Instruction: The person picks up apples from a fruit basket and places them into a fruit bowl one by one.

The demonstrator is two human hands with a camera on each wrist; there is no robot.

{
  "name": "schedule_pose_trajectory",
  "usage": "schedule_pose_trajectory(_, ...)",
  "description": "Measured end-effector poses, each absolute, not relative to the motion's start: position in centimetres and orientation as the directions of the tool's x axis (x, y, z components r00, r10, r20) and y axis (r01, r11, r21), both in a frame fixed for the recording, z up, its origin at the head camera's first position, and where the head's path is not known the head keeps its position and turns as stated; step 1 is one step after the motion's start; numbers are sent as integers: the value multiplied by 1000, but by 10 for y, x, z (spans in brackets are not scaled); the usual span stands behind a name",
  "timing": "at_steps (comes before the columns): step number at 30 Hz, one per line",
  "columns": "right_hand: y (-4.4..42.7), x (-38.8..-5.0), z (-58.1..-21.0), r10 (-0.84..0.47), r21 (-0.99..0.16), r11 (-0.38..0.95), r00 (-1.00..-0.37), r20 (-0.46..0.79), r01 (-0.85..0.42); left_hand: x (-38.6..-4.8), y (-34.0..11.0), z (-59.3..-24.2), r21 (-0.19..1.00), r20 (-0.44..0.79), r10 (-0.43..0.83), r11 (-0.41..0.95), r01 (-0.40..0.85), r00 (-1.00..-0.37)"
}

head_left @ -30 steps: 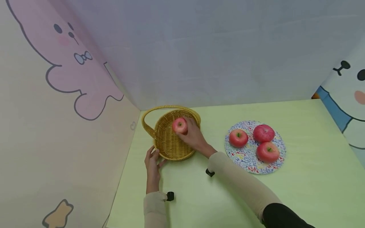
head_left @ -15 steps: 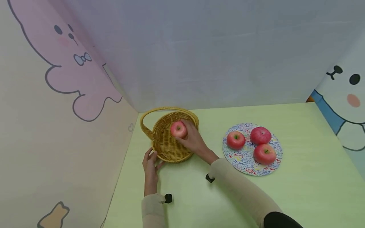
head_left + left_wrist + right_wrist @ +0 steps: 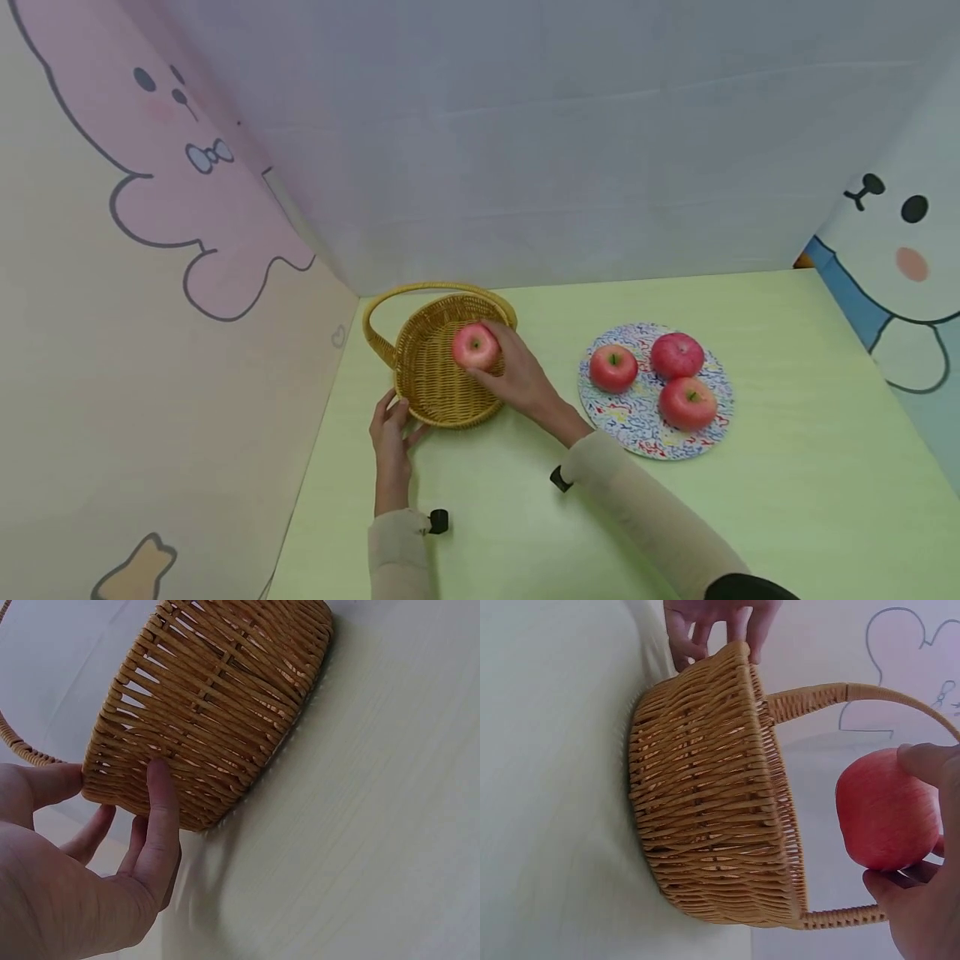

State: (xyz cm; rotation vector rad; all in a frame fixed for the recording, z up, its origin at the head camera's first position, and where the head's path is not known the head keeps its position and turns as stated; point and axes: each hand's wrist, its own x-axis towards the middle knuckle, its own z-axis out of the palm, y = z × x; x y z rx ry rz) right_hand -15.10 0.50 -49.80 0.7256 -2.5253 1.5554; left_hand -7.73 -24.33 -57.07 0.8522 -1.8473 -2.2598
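In the head view my right hand (image 3: 517, 371) holds a red apple (image 3: 476, 347) over the mouth of the wicker basket (image 3: 442, 392). From the side, in the right wrist view, the apple (image 3: 889, 810) is above the rim and near the arched handle, pinched between thumb and fingers. No other apple shows inside the basket. My left hand (image 3: 392, 433) grips the basket's near left side. In the left wrist view, one fingertip of that hand (image 3: 112, 892) meets the rim and another digit presses the woven wall (image 3: 202, 697).
Right of the basket lies a round patterned plate (image 3: 630, 433). It bears three red apples: one at left (image 3: 613, 368), one at back (image 3: 677, 356), one in front (image 3: 687, 403). A pale wall (image 3: 525, 167) rises behind the light green table (image 3: 510, 517).
The held apple has shifted slightly right and toward me relative to the basket, and looks a little larger and higher. My left hand stays at the basket. The head view has drifted slightly.
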Motion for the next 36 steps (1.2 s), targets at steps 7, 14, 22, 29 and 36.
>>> schedule_pose_trajectory(7,24,-142,-493,-339,-804,368,-873,351,-466,-76,-243,-569,931,-351,-408,-252,-265,-843)
schedule_pose_trajectory(14,48,-135,-490,-329,-796,340,-856,398,-500,-76,-242,-569,930,-354,-410,-253,-268,-841)
schedule_pose_trajectory(22,75,-126,-488,-283,-804,351,-873,397,-479,-75,-242,-570,939,-333,-417,-226,-258,-846)
schedule_pose_trajectory(29,101,-115,-492,-219,-808,398,-901,376,-434,-74,-242,-570,939,-333,-413,-229,-257,-848)
schedule_pose_trajectory(36,124,-98,-502,-92,-805,458,-921,378,-376,-74,-241,-568,937,-336,-408,-239,-256,-849)
